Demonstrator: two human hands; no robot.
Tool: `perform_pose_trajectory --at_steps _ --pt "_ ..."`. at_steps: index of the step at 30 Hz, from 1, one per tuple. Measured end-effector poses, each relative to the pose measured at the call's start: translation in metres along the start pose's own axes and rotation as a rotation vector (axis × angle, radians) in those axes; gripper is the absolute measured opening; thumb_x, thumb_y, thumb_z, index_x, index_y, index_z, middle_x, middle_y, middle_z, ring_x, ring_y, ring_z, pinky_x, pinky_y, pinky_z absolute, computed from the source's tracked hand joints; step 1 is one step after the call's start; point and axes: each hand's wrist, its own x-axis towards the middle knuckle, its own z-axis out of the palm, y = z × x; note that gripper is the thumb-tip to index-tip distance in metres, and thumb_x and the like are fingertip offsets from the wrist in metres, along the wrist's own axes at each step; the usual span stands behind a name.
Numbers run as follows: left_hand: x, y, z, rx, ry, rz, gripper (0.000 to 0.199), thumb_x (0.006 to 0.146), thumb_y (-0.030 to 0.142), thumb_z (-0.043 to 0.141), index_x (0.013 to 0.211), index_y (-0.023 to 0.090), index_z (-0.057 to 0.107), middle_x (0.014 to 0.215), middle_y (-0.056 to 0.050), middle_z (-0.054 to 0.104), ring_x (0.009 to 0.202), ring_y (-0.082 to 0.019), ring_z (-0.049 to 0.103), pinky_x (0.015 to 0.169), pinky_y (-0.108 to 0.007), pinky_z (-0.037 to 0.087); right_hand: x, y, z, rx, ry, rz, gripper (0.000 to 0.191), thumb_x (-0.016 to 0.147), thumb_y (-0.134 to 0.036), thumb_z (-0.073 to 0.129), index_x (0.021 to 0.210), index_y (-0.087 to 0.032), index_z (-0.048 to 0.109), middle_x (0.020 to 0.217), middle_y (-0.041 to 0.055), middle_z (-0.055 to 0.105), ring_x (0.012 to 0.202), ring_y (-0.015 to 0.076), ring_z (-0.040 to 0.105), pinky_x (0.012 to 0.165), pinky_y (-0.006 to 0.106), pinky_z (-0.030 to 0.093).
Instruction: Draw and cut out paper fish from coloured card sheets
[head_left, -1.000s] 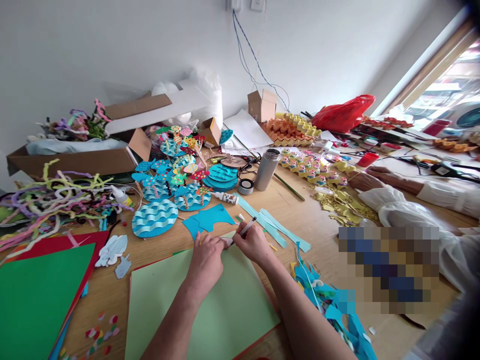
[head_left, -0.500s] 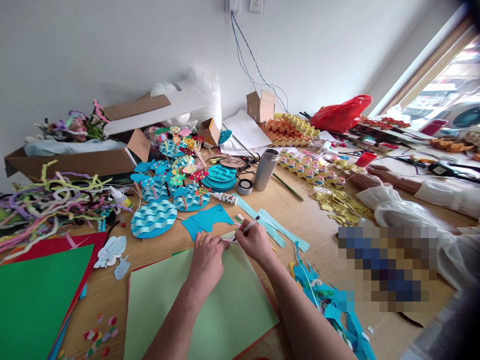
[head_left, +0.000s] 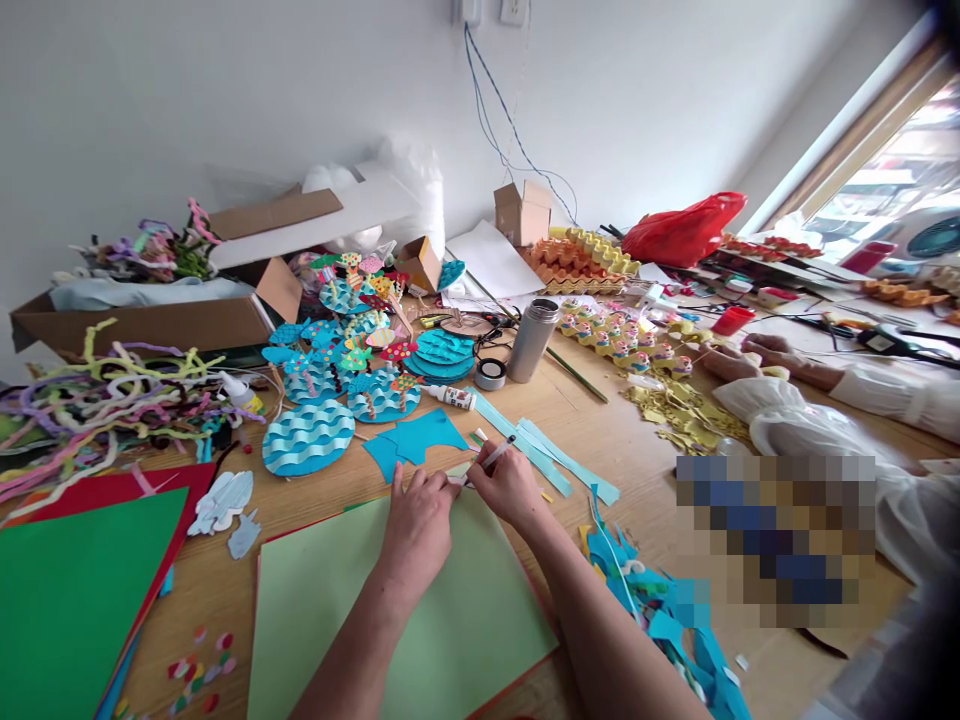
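White bottle point(head_left: 444, 393) bears illegible print point(head_left: 459, 399); right hand point(head_left: 511, 487) holds a pen point(head_left: 497, 454).

The paper sheet point(head_left: 480, 620) is a plain pale green, and the pen point(head_left: 498, 453) whitish with a dark end. The left-hand sheet point(head_left: 75, 590) is vivid green, the card point(head_left: 193, 480) under it deep red. Light-blue wavy bands cross the turquoise oval point(head_left: 309, 437); the small fish cutouts point(head_left: 399, 351) carry dots and stripes in red, yellow, pink and blue. The fuzzy stems point(head_left: 112, 400) mix lilac, yellow-green, white and pink. The flask point(head_left: 533, 345) is silvery grey, the plastic bag point(head_left: 684, 230) bright red, the egg trays point(head_left: 571, 270) orange and yellow, the co-worker's sleeves point(head_left: 889, 395) white.
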Motion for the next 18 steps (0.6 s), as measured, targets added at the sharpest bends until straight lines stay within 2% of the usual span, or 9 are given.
perform_pose_trajectory --at_steps 3,5,8,10,18 --pt "0.0000 0.0026 -0.0007 0.019 0.007 0.006 0.051 0.081 0.000 0.032 0.113 0.027 0.061 0.105 -0.003 0.062 0.107 -0.023 0.047 0.109 -0.052 0.013 0.0001 0.0007 0.0004 -0.011 -0.005 -0.005 0.009 0.066 -0.018 0.050 0.058 -0.020 0.047 0.046 -0.0038 0.049 0.044 0.0107 0.044 0.047 0.022 0.027" --pt "0.0006 0.0043 -0.0014 0.030 -0.004 0.010 0.048 0.082 0.000 0.033 0.112 0.025 0.061 0.104 -0.005 0.062 0.106 -0.022 0.047 0.108 -0.047 0.020 0.0002 0.0008 0.0005 -0.019 -0.007 -0.006 0.009 0.066 -0.018 0.050 0.058 -0.020 0.048 0.047 -0.0036 0.050 0.044 0.0110 0.044 0.047 0.022 0.027" --pt "0.0018 0.0064 -0.0013 0.031 -0.028 0.010 0.045 0.083 0.001 0.032 0.112 0.021 0.061 0.104 -0.008 0.060 0.104 -0.021 0.048 0.098 -0.038 0.034 0.0004 0.0005 0.0002 -0.027 -0.010 -0.005 0.009 0.066 -0.018 0.050 0.058 -0.020 0.048 0.046 -0.0040 0.048 0.044 0.0109 0.043 0.046 0.022 0.026" --pt "0.0025 0.0074 -0.0003 0.014 -0.037 0.010 0.045 0.084 0.000 0.030 0.112 0.018 0.060 0.105 -0.009 0.059 0.103 -0.021 0.048 0.092 -0.034 0.038 0.0005 0.0004 -0.0003 -0.029 -0.014 -0.007 0.008 0.066 -0.018 0.049 0.059 -0.020 0.047 0.046 -0.0042 0.047 0.043 0.0108 0.042 0.046 0.022 0.026" --pt "0.0029 0.0097 0.0034 -0.031 -0.030 0.033 0.046 0.085 -0.002 0.027 0.115 0.014 0.058 0.107 -0.009 0.058 0.104 -0.020 0.048 0.093 -0.032 0.039 0.0005 0.0023 -0.0015 -0.035 -0.022 -0.011 0.007 0.066 -0.018 0.049 0.060 -0.020 0.048 0.047 -0.0037 0.050 0.045 0.0110 0.044 0.047 0.022 0.025"
